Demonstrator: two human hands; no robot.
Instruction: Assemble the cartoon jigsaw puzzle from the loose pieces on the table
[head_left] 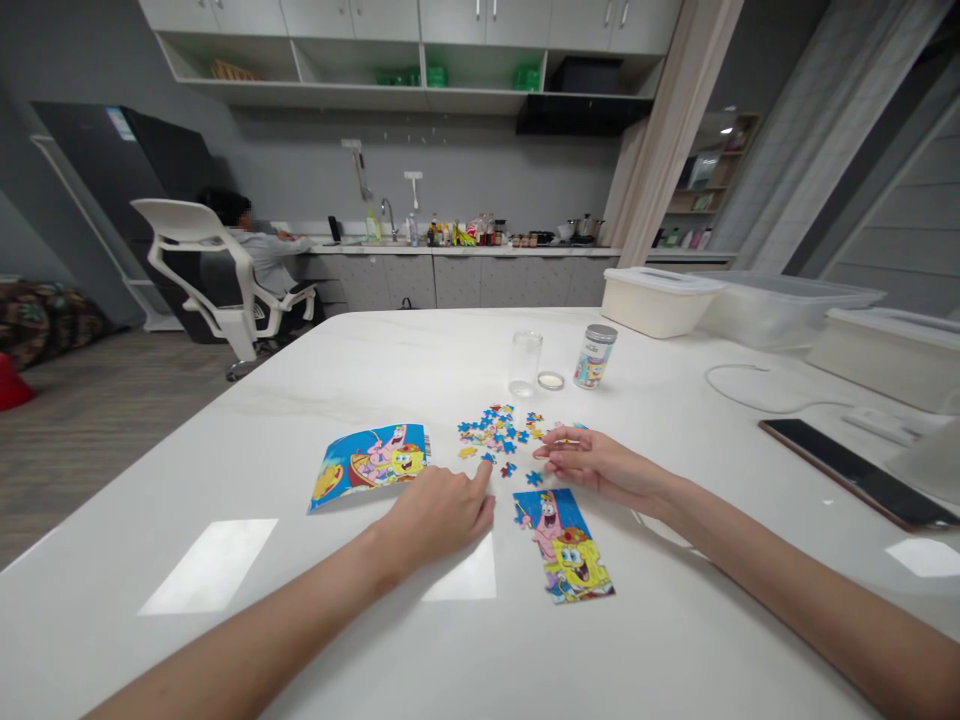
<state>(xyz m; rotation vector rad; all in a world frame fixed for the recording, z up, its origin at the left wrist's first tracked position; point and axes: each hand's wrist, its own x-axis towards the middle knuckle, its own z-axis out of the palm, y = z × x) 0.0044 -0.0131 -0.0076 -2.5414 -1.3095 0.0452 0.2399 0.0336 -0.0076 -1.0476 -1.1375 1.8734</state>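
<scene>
Loose jigsaw pieces (495,428), mostly blue, lie scattered on the white table. My left hand (442,508) has its index finger stretched out, the fingertip at a blue jigsaw piece (488,459); its other fingers curl loosely and grip nothing visible. To the right of the pile, my right hand (600,468) is open, fingers slightly bent and apart, beside the pieces. Between and below the hands is a partly joined puzzle (566,548) with a pink and a yellow cartoon figure. A curled picture sheet (375,460) with similar figures lies left of the left hand.
Behind the pieces stand a clear jar (526,362), a round lid (550,381) and a printed canister (595,356). At right are a phone (855,472), a cable (780,402) and lidded storage boxes (660,302). A person sits on a white chair (202,250) at far left.
</scene>
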